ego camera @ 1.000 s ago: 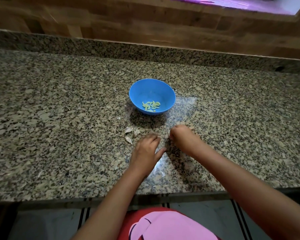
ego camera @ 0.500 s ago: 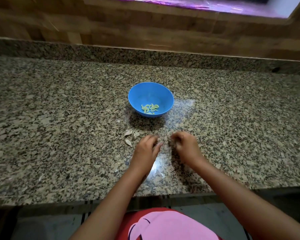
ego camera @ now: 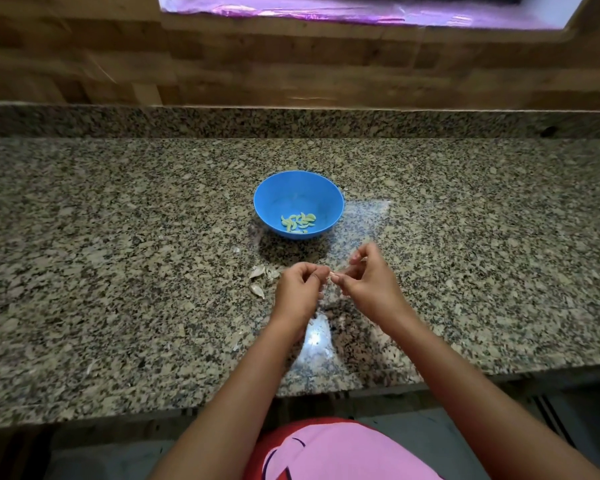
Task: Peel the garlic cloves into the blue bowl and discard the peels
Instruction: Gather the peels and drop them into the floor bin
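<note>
A blue bowl (ego camera: pixel 326 199) stands on the granite counter and holds several peeled, pale green garlic cloves (ego camera: pixel 298 223). Just in front of the bowl my left hand (ego camera: pixel 300 289) and my right hand (ego camera: pixel 368 278) are raised a little off the counter, fingertips meeting. Between them they pinch a small garlic clove (ego camera: pixel 332 274), of which only a pale tip shows. The fingers of both hands are curled. A few loose unpeeled cloves (ego camera: pixel 258 271) lie on the counter just left of my left hand.
The granite counter (ego camera: pixel 118 254) runs wide to both sides, its front edge close to my body. A granite upstand and a wooden wall rise behind the bowl. Small bits of peel (ego camera: pixel 90 367) lie scattered on the counter near the front.
Both hands have lifted off the counter and come together. They now pinch a clove between their fingertips, where before they pressed down on the surface.
</note>
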